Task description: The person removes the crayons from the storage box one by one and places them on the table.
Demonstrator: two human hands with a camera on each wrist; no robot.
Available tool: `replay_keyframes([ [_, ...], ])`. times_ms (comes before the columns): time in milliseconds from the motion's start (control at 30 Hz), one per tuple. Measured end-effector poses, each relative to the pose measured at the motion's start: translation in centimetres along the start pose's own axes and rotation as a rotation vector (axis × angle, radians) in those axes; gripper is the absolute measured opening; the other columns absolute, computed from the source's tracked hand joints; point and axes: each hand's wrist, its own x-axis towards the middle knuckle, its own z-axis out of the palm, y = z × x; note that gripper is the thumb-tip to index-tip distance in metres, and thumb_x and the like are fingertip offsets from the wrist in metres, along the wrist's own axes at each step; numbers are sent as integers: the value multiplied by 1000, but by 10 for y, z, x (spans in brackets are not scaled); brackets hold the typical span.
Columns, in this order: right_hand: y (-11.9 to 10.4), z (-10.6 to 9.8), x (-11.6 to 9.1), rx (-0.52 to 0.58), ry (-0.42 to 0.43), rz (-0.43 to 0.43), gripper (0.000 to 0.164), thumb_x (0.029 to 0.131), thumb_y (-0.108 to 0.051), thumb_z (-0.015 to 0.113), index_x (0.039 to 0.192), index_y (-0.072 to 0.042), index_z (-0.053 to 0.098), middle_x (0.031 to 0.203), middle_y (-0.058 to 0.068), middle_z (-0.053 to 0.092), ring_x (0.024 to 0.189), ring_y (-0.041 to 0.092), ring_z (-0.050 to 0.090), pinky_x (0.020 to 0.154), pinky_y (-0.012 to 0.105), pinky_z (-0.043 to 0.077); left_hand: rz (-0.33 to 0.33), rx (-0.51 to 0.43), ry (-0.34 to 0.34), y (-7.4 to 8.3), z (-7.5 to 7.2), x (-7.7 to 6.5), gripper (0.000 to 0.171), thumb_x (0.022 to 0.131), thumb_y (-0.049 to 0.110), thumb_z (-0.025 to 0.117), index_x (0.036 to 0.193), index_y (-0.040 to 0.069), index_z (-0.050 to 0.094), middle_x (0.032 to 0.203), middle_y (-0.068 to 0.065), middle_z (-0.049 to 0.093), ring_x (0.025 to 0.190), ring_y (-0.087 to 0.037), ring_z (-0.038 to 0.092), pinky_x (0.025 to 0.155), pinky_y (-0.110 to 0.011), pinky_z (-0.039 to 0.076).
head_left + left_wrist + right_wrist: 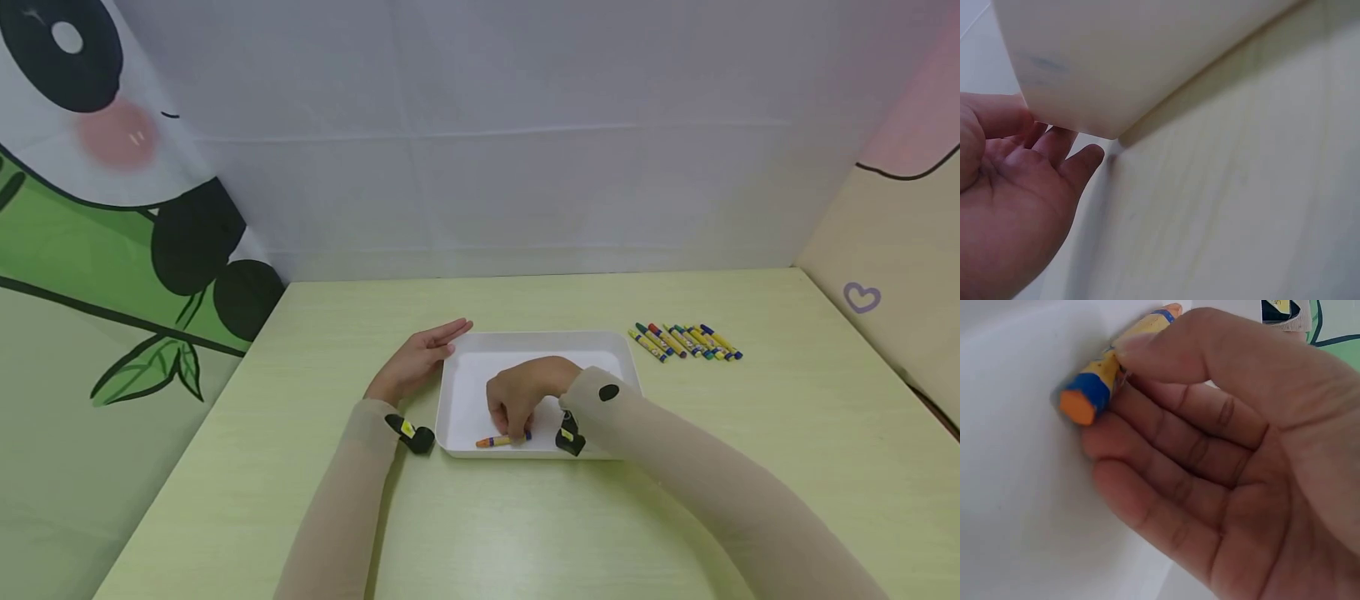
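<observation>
An orange crayon (492,442) with a yellow and blue wrapper lies along the near side inside a white tray (467,367). My right hand (528,387) reaches down into the tray and pinches this crayon, thumb on one side and fingertips on the other. In the right wrist view, the crayon's flat orange end (1077,406) sticks out past the fingers, close over the tray floor. At the far left corner of the tray, my left hand (416,360) rests with fairly straight fingers along the outside. Its thumb touches the rim in the left wrist view.
Several crayons (684,342) with yellow wrappers lie side by side on the pale table (525,533), right of the tray. A white cloth wall (525,192) stands behind the table, with printed panels at left and right.
</observation>
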Motion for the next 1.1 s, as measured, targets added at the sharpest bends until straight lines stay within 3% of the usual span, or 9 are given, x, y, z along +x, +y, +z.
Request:
replay_keyframes([
  [267, 14, -9, -6, 23, 38, -33, 7, 79, -12, 71, 74, -16, 69, 69, -6, 62, 61, 8, 55, 62, 23, 48, -4, 21, 4, -1, 1, 1, 51, 101, 0, 39, 150, 14, 35, 155, 1, 36, 144, -17, 29, 116, -41, 28],
  [433, 29, -18, -18, 122, 89, -62, 1, 81, -13, 71, 81, -14, 71, 74, -4, 66, 63, 9, 59, 69, 30, 56, -5, 44, 13, -1, 1, 2, 51, 101, 1, 39, 150, 15, 35, 155, 2, 36, 144, -17, 29, 116, -41, 29],
  [767, 67, -33, -55, 304, 214, -86, 5, 81, -12, 69, 86, -13, 71, 75, 0, 67, 66, 12, 58, 78, 46, 54, -14, 45, 33, 0, 3, 3, 51, 101, 0, 39, 150, 12, 34, 155, 1, 36, 145, -17, 27, 117, -40, 26],
  [967, 94, -40, -80, 297, 311, -29, 9, 83, -18, 69, 90, -12, 70, 79, 1, 68, 71, 15, 60, 76, 37, 52, -18, 37, 32, 0, 3, 5, 51, 101, -1, 39, 150, 14, 36, 154, 1, 36, 145, -18, 28, 117, -40, 26],
  [1100, 114, -41, -97, 302, 396, 20, 13, 84, -18, 68, 95, -11, 69, 83, 1, 69, 78, 21, 63, 77, 37, 53, -15, 36, 32, -1, 3, 7, 51, 101, -1, 40, 150, 14, 36, 155, 1, 36, 145, -18, 29, 117, -41, 26],
])
